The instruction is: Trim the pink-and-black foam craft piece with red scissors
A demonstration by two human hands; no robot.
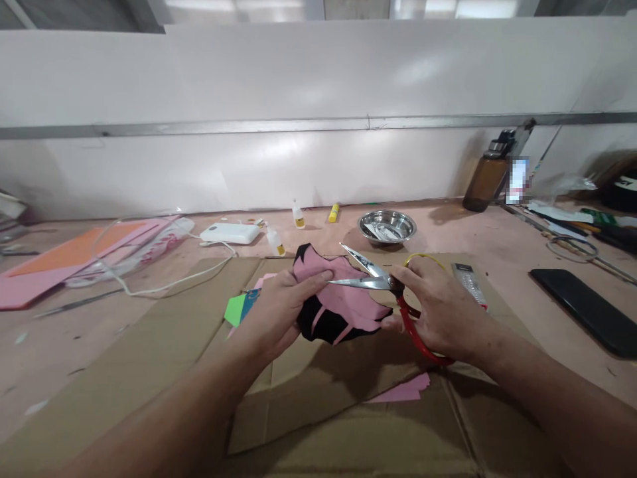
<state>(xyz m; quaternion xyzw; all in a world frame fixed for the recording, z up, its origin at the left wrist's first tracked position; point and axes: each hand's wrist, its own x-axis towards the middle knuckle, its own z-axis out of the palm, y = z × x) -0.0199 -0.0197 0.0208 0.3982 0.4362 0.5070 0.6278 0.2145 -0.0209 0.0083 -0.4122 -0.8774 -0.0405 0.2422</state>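
Note:
My left hand (283,309) pinches the left side of a pink and black cut-out (343,285), a thin sheet with jagged, curved edges, held above cardboard. Wrapped round the red handles of a pair of scissors (368,282), my right hand (435,302) has the blades spread apart, pointing left across the cut-out. One blade tip lies near my left thumb. Whether the lower blade touches the sheet I cannot tell. A green and blue piece (239,310) shows behind my left wrist. Under the cardboard piece, a pink scrap (403,388) sticks out.
Brown cardboard (164,372) covers the near table. Further back stand small glue bottles (298,216), a yellow glue stick (334,213), a steel bowl (387,229) and a white power bank (229,232). Pink and orange sheets (60,255) lie left; a black phone (587,312) and amber bottle (488,176) are right.

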